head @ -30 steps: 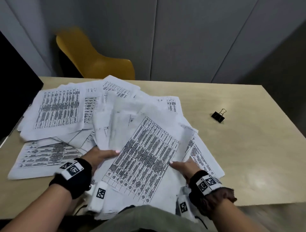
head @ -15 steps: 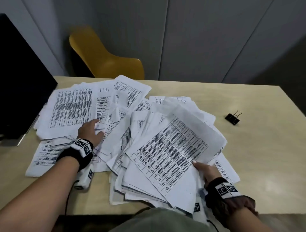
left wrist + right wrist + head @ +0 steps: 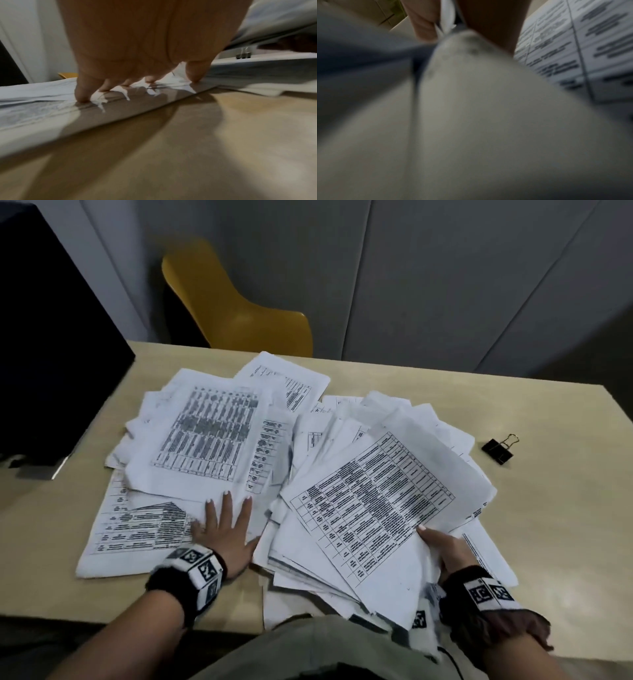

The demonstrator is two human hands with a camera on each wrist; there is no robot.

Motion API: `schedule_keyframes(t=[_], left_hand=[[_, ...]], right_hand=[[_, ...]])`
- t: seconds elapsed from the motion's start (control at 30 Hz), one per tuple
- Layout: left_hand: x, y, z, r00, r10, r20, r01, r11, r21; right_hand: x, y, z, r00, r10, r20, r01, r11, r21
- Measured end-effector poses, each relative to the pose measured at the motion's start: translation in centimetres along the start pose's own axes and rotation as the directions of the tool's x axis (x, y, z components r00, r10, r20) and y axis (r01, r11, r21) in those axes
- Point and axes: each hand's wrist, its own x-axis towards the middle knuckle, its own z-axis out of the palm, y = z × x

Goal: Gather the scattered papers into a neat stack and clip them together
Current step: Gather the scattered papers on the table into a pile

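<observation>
Printed white papers lie in two loose heaps on the wooden table (image 3: 565, 508). My right hand (image 3: 442, 549) grips the near edge of the fanned bundle of papers (image 3: 376, 498), thumb on top, and lifts it a little off the table. My left hand (image 3: 226, 529) presses flat, fingers spread, on the scattered papers (image 3: 205, 436) at the left; the left wrist view shows its fingertips (image 3: 82, 97) on a sheet. A black binder clip (image 3: 498, 450) lies by itself to the right of the papers. The right wrist view is a blur of paper (image 3: 582, 47).
A dark monitor (image 3: 51, 354) stands at the table's left edge. A yellow chair (image 3: 233, 313) sits behind the table against grey wall panels. Bare wood shows to the right of the papers and along the near left edge.
My left hand let go of the bundle, reached to the left papers, and now presses nearer the front. My right hand keeps its grip on the bundle, which has swung right.
</observation>
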Motion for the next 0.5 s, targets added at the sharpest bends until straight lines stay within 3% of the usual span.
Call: schedule_keyframes(t=[0.07,0.13,0.2,0.27,0.3,0.4,0.5], left_hand=[[-1.5,0.2,0.8,0.999,0.039,0.024,-0.039,0.999,0.016],[-2.3,-0.2,1.0,0.997,0.072,-0.034,-0.073,0.997,-0.028],[-2.2,-1.2,0.0,0.963,0.072,-0.261,-0.119,0.978,-0.172],[-1.2,-2.5,-1.6,0.907,-0.047,-0.417,-0.097,0.944,-0.316],[-0.5,-3.0,-2.1,0.91,-0.125,-0.396,-0.03,0.932,-0.362],[1.4,-3.4,-2.2,0.958,-0.261,-0.12,0.208,0.918,-0.336],[1.9,-2.4,-1.1,0.974,-0.22,-0.057,0.202,0.952,-0.231]], right_hand=[[0.1,-0.4,-0.3,1.0,0.0,0.017,-0.001,1.0,0.02],[0.2,-0.3,-0.4,1.0,-0.014,0.016,0.014,1.0,0.021],[0.5,-0.2,-0.3,0.999,-0.039,-0.029,0.039,0.999,-0.012],[0.6,-0.1,-0.2,0.996,-0.063,-0.069,0.059,0.997,-0.055],[0.7,-0.1,-0.2,0.995,-0.059,-0.081,0.052,0.996,-0.077],[0.6,0.1,-0.2,0.991,-0.025,-0.129,0.012,0.995,-0.101],[1.1,0.5,-0.4,0.993,-0.02,-0.12,0.005,0.992,-0.129]])
